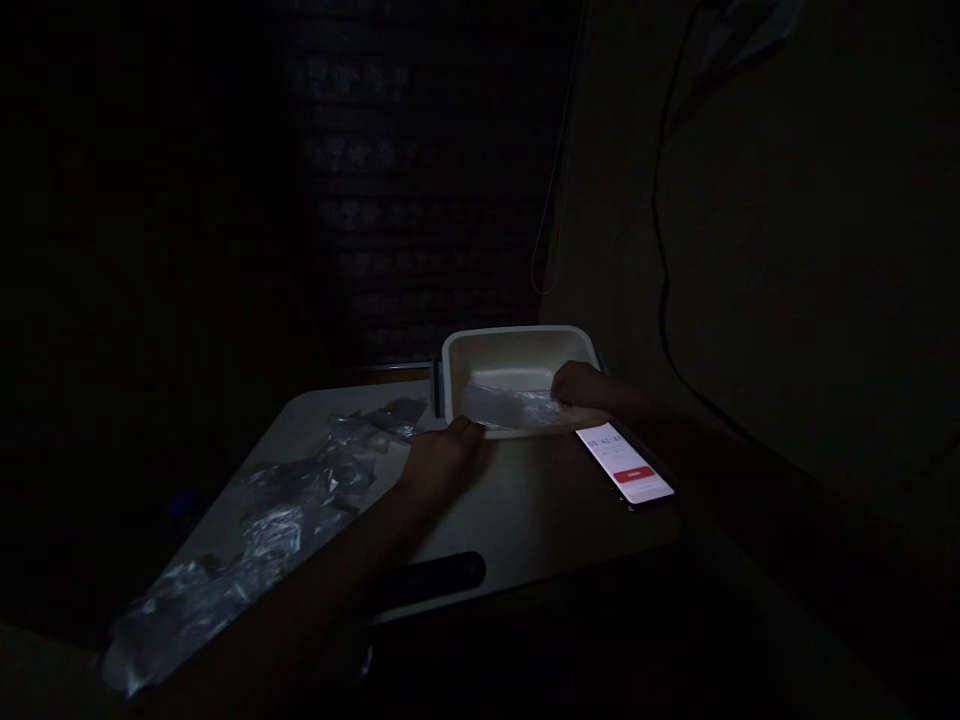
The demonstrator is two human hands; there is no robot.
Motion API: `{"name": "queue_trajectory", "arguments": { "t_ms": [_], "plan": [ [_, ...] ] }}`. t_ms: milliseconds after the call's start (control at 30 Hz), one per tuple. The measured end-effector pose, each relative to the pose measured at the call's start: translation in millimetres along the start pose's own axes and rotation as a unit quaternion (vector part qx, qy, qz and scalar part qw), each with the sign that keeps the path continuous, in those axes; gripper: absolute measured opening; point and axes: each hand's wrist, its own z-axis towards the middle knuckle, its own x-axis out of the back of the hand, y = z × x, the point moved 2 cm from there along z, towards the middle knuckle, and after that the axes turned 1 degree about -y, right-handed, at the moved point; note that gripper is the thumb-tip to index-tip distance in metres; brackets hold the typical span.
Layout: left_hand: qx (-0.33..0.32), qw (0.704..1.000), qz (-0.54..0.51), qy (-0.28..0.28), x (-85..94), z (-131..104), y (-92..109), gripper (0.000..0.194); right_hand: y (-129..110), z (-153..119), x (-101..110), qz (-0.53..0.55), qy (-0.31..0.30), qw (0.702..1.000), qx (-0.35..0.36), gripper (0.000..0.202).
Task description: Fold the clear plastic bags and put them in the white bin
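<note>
The room is very dark. A white plastic basin [517,332] stands at the far side of a small pale table. Inside its outline a clear plastic bag [510,405] stretches flat between my two hands. My right hand [581,387] is closed on the bag's right end, over the inside of the basin. My left hand [444,458] is at the basin's near left rim, its fingers curled at the bag's left end; the fingertips are partly hidden. More crumpled clear plastic bags [281,530] lie in a loose heap to the left of my left forearm.
A phone [626,465] with a lit timer screen lies right of the basin, under my right forearm. The table [517,510] has a dark slot [442,573] at its near edge. A black cable [661,230] hangs along the right wall, and a blind [442,200] covers the back.
</note>
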Motion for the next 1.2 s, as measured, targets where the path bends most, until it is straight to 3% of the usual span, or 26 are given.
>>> {"name": "queue_trajectory", "arguments": {
  "t_ms": [100, 167, 400, 500, 600, 700, 800, 900, 1067, 1133, 1200],
  "plan": [
    [0.000, 1.000, -0.013, -0.002, 7.3, 13, -7, 0.023, 0, -2, 18, 0.023, 0.063, 0.997, -0.047, 0.024],
    [0.012, 1.000, -0.010, -0.002, 11.3, 23, -12, 0.024, -3, -6, 23, 0.026, 0.085, 0.995, -0.038, 0.025],
    [0.028, 0.998, -0.053, 0.016, 16.0, 39, -20, 0.030, -18, -23, 16, -0.037, 0.052, 0.998, 0.015, 0.033],
    [0.046, 0.995, -0.065, 0.051, 19.6, 29, -31, 0.047, -20, -27, 13, -0.050, 0.064, 0.996, 0.036, 0.033],
    [0.093, 0.993, -0.040, 0.066, 23.6, 9, -53, 0.040, -18, -26, 8, -0.065, 0.073, 0.995, 0.019, 0.030],
    [0.134, 0.991, 0.014, 0.026, 24.1, -15, -78, 0.027, -19, -24, 6, -0.092, 0.084, 0.992, 0.000, 0.031],
    [0.154, 0.986, 0.067, -0.013, 20.8, -36, -94, 0.026, -33, -29, 5, -0.129, 0.153, 0.980, 0.015, 0.029],
    [0.174, 0.981, 0.085, -0.028, 16.4, -49, -101, 0.028, -68, -39, -9, -0.145, 0.188, 0.966, 0.104, 0.028],
    [0.204, 0.975, 0.088, -0.014, 14.9, -59, -102, 0.033, -143, -70, -59, -0.058, 0.071, 0.954, 0.287, 0.026],
    [0.210, 0.973, 0.093, -0.006, 16.1, -62, -101, 0.034, -167, -90, -73, -0.022, 0.048, 0.928, 0.369, 0.024],
    [0.219, 0.971, 0.097, -0.002, 17.3, -65, -101, 0.033, -185, -111, -83, -0.010, 0.044, 0.886, 0.462, 0.035]
  ]
}}
